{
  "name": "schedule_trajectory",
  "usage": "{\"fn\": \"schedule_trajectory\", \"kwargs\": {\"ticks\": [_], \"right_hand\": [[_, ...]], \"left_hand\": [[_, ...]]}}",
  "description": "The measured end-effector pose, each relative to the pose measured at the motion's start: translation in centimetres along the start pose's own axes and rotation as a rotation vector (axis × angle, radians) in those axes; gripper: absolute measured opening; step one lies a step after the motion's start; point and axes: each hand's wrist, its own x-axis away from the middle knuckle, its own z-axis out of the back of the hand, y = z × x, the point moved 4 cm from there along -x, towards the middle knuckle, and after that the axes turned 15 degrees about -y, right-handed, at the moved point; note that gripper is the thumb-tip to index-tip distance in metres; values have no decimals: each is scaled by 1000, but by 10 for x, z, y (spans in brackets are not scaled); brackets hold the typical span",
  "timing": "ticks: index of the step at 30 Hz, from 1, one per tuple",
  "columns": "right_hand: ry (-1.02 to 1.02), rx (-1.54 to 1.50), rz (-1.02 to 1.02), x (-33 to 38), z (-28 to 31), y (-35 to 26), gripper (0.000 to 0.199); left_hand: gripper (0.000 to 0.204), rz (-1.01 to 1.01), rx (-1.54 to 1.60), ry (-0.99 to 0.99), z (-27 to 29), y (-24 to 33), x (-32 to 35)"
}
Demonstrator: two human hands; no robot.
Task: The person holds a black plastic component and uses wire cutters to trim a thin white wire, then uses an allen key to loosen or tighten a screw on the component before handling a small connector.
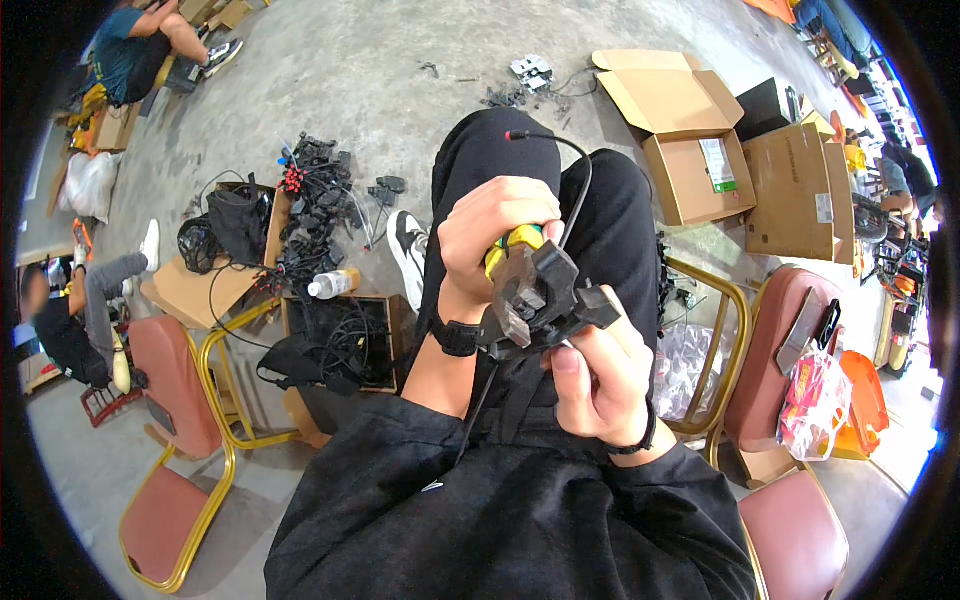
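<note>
Above my lap, my left hand point(500, 228) is closed around the yellow and green handles of what look like pliers point(517, 290), with their grey metal jaws toward me. Those jaws meet a black plastic part point(590, 309) with notched, claw-like ends. My right hand point(597, 375) pinches this part from below with curled fingers and thumb. A black cable point(582, 180) rises past the pliers and ends in a red tip over my knee. Another thin dark cable hangs down beside my left wrist. Exactly where the jaws bite is hard to make out.
On the floor at left lie a heap of black parts point(318, 190), a bottle point(334, 284) and a box of cables point(392, 340). Cardboard boxes point(700, 190) stand ahead right. Chairs point(175, 380) flank me; the right one point(765, 370) holds a phone and plastic bag. Other people sit farther off.
</note>
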Motion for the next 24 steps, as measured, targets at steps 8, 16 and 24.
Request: {"fn": "schedule_trajectory", "kwargs": {"ticks": [8, 16, 24], "right_hand": [[-97, -1256, -382, 12, -20, 8, 36], [-188, -2119, -394, 8, -28, -6, 38], [-230, -2528, -508, 9, -26, -17, 38]], "left_hand": [[17, 69, 16, -23, 3, 2, 1], [14, 36, 6, -38, 3, -1, 4], [10, -17, -23, -29, 2, -5, 9]]}}
